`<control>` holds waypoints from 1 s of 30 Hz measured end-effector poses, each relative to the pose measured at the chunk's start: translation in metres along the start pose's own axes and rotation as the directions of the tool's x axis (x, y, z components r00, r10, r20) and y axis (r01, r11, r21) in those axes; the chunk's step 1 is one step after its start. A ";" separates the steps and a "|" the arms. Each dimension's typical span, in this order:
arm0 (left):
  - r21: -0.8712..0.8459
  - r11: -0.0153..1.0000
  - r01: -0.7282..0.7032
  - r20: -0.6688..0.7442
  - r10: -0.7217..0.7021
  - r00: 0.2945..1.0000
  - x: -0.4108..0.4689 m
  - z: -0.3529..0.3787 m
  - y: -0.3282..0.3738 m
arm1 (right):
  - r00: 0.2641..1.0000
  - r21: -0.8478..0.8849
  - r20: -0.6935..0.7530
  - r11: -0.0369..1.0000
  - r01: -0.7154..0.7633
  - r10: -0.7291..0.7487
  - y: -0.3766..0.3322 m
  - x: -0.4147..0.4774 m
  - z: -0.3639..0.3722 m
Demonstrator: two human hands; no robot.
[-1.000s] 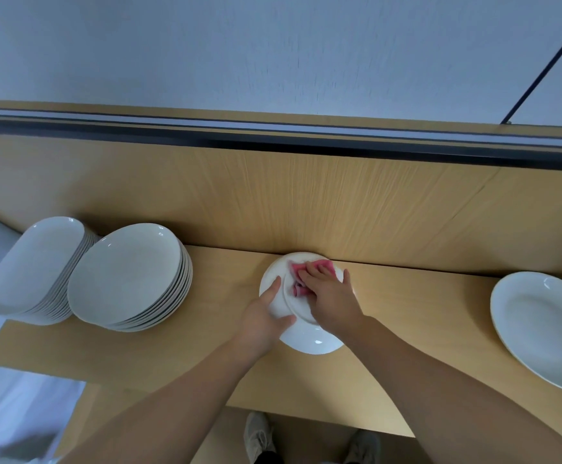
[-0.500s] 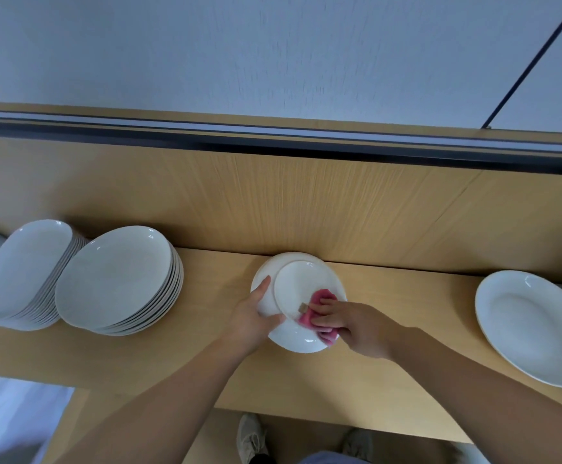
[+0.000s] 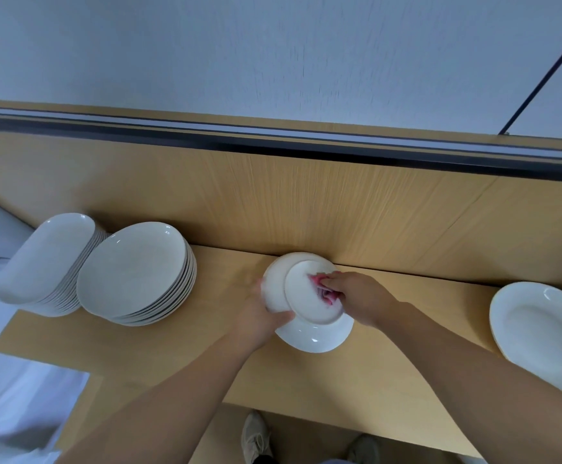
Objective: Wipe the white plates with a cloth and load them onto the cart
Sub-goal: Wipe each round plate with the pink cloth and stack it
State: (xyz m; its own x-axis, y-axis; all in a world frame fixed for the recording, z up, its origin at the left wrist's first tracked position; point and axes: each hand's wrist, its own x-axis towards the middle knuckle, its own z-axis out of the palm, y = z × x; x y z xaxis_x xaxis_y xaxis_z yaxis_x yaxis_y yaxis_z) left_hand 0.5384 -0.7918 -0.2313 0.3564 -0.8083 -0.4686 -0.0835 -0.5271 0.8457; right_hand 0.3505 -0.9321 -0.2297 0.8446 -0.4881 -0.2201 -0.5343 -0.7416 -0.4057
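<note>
Wiping is under way, loading seemingly not begun; the left hand (image 3: pixel 259 319) is gripping the plate (image 3: pixel 309 336) by its left rim, fingers curled round it, at the desk's (image 3: pixel 390 363) back edge; the right hand (image 3: pixel 356 296) is pinching the pink cloth (image 3: pixel 323 289) against it; two stacks (image 3: pixel 135 272) are waiting at the left end; no cart is showing.

Soft even light, slight blur

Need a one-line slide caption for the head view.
Left hand grips a white plate at the wooden counter while the right hand presses a pink cloth to it.
</note>
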 end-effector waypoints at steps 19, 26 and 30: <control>0.235 0.972 -0.028 -0.344 0.110 0.932 -0.074 0.024 0.084 | 0.969 0.229 -0.236 0.964 0.134 -0.078 -0.005 -0.056 -0.082; 0.632 0.775 -0.014 -0.444 0.378 0.812 -0.112 -0.005 0.100 | 0.934 0.256 -0.282 0.921 0.292 -0.218 -0.025 -0.058 -0.100; 0.754 0.654 0.061 -0.467 0.468 0.750 -0.124 -0.031 0.098 | 0.911 0.243 -0.290 0.898 0.367 -0.293 -0.043 -0.051 -0.099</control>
State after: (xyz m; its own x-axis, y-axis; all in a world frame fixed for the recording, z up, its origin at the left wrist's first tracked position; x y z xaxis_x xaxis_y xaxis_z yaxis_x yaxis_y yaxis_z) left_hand 0.5148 -0.7355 -0.0827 0.6626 -0.7308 0.1638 -0.7346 -0.5917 0.3320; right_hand 0.3271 -0.9206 -0.1129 0.9159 -0.3606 0.1762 -0.1616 -0.7332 -0.6605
